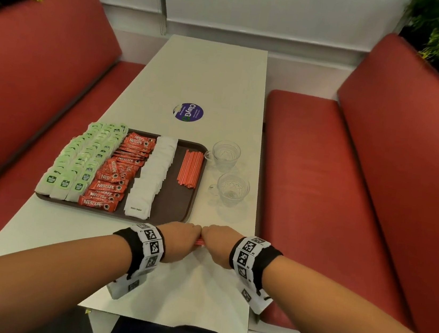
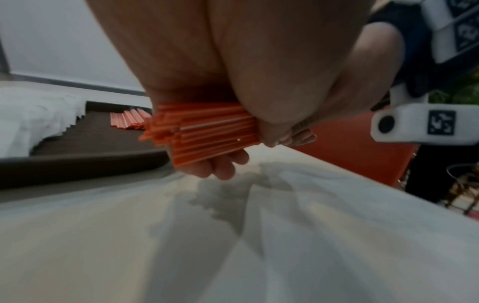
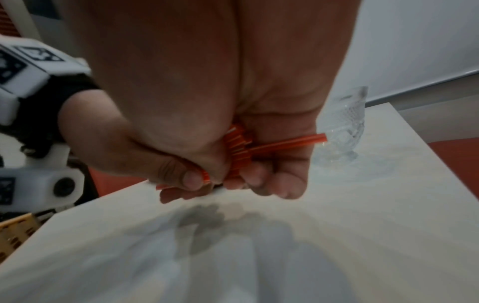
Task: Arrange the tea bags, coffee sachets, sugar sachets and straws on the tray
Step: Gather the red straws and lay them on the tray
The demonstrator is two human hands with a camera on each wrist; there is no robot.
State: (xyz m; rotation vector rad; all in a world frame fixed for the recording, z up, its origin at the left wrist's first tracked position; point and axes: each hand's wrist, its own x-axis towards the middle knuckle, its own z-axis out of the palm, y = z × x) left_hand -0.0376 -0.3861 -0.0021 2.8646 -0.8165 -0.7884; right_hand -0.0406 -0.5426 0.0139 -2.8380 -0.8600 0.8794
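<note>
A bundle of orange straws (image 2: 207, 135) is being gripped from both ends, the left hand (image 1: 179, 240) and the right hand (image 1: 216, 243) curled round it just above the counter (image 1: 185, 287), close to the near rim of the tray (image 1: 176, 211). Outward on the tray, tea bags (image 1: 82, 159), coffee sachets (image 1: 117, 172), sugar sachets (image 1: 153, 174) and a laid pile of straws (image 1: 190, 167) are lying in rows, with two glass cups (image 1: 228, 173) being left just beside it. One straw (image 3: 290, 143) is sticking out toward the cups, so loose ones are likely being risked slipping and scattering, or a cup being knocked, if the grip is eased unevenly.
</note>
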